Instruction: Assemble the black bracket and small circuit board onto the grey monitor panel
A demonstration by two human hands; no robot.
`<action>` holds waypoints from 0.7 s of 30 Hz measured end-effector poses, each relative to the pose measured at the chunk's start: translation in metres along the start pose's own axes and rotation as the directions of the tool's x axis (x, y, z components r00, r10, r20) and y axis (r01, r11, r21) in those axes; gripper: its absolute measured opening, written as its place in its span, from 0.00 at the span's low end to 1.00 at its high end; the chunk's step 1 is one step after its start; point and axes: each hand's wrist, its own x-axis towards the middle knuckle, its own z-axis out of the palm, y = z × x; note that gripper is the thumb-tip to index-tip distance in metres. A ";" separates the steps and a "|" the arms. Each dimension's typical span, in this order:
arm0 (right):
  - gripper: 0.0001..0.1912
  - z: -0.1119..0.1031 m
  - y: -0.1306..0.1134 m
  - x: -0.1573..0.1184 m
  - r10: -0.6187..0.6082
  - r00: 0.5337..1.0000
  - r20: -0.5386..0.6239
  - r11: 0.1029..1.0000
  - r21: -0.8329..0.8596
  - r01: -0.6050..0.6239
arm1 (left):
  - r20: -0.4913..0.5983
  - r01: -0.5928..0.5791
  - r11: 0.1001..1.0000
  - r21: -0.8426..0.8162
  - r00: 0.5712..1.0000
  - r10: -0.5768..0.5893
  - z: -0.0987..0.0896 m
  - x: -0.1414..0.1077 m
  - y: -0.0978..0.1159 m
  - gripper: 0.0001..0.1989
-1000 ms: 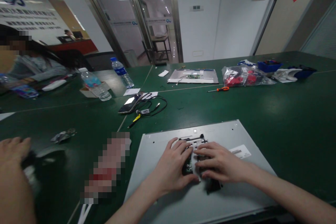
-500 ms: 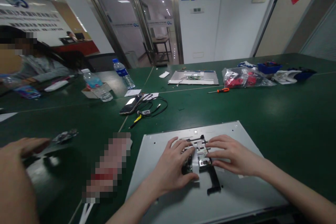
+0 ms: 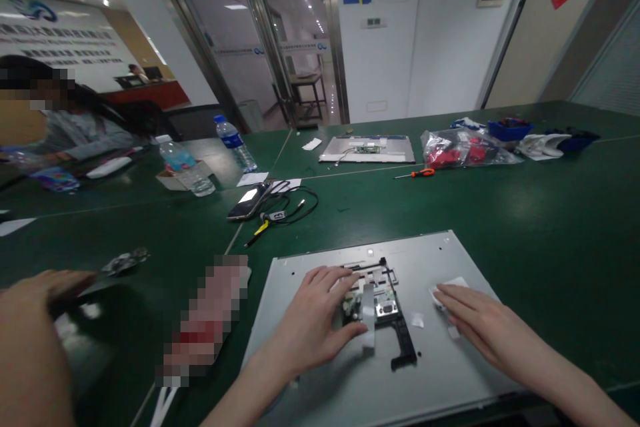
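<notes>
A grey metal panel [image 3: 420,387] lies flat before me, bearing a small circuit board [image 3: 353,307], a metal connector block and a black plastic bracket [image 3: 406,347]. My left hand [image 3: 320,313] is over the board's left side, fingers and thumb apart. Its thumb tip reaches a pale flat strip [image 3: 369,320] across the board; whether it touches cannot be made out. My right hand [image 3: 480,320] is at the panel's right side, fingers together on a crumpled white piece [image 3: 456,282], perhaps paper, partly hidden beneath them. A small white scrap [image 3: 417,320] lies between bracket and right hand.
At left, another person's arm [image 3: 30,327] reaches over the table by a small metallic part [image 3: 125,261]. A blurred-out packet [image 3: 213,313], a phone [image 3: 249,202] with cables, bottles [image 3: 235,143], an orange screwdriver [image 3: 423,173], a second panel [image 3: 367,149] and a plastic bag [image 3: 465,149] lie around.
My right hand has left the connector block, moved right and come down on the white piece. My left hand has shifted slightly left. The small white scrap now shows.
</notes>
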 end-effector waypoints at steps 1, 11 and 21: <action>0.22 0.006 0.002 -0.003 0.001 1.000 -0.008 1.000 -0.006 -0.001 | -0.001 0.016 1.000 0.011 1.000 -0.016 -0.003 -0.005 0.000 0.32; 0.27 0.038 0.015 -0.023 0.027 1.000 -0.008 0.997 -0.074 -0.027 | -0.053 0.237 0.942 0.239 0.971 -0.232 0.014 -0.087 -0.011 0.34; 0.24 0.033 0.022 -0.027 0.071 0.997 -0.024 0.997 -0.034 -0.072 | 0.069 0.335 0.878 0.342 0.923 -0.379 0.026 -0.111 -0.005 0.39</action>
